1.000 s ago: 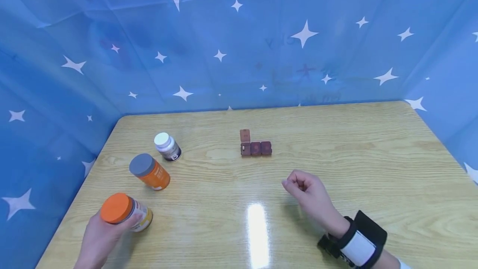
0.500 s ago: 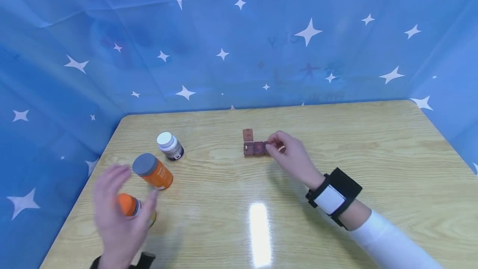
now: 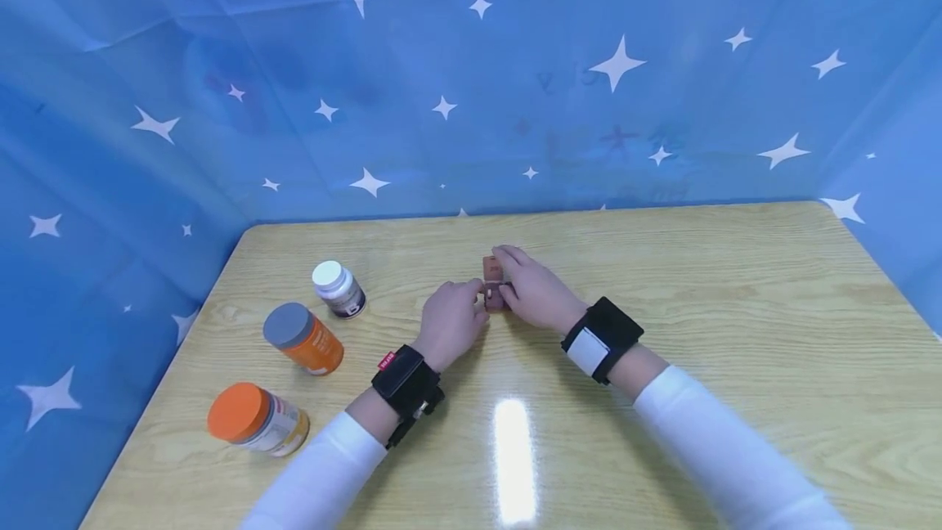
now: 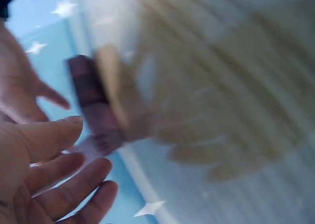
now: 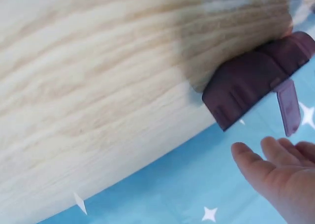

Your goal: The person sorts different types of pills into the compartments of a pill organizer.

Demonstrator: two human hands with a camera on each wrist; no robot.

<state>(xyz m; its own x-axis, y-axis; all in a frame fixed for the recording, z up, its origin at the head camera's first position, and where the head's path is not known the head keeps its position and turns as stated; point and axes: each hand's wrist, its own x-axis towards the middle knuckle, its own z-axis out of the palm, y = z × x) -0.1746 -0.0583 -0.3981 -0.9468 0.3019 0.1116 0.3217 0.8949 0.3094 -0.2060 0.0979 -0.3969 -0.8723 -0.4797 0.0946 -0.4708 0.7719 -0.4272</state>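
Observation:
A small dark red pill organizer (image 3: 495, 296) lies on the table with one lid (image 3: 492, 268) standing up, between my two hands. My left hand (image 3: 450, 324) is at its left end, fingers loosely bent in the left wrist view. My right hand (image 3: 539, 289) reaches over its right part, hiding those compartments, with fingers near the raised lid. In the right wrist view, thumb and fingers of the right hand (image 5: 283, 172) are spread, apart from the pill organizer (image 5: 253, 79). Whether either hand touches it is hard to tell.
At the left of the wooden table (image 3: 662, 268) stand a white-capped bottle (image 3: 340, 291), an orange bottle with grey cap (image 3: 305, 340) and an orange-capped bottle (image 3: 261, 419). A blue star-patterned cloth (image 3: 441, 64) hangs behind the table.
My left hand has let go of the orange-capped bottle and moved right to the pill organizer. My right hand has moved forward and left to it.

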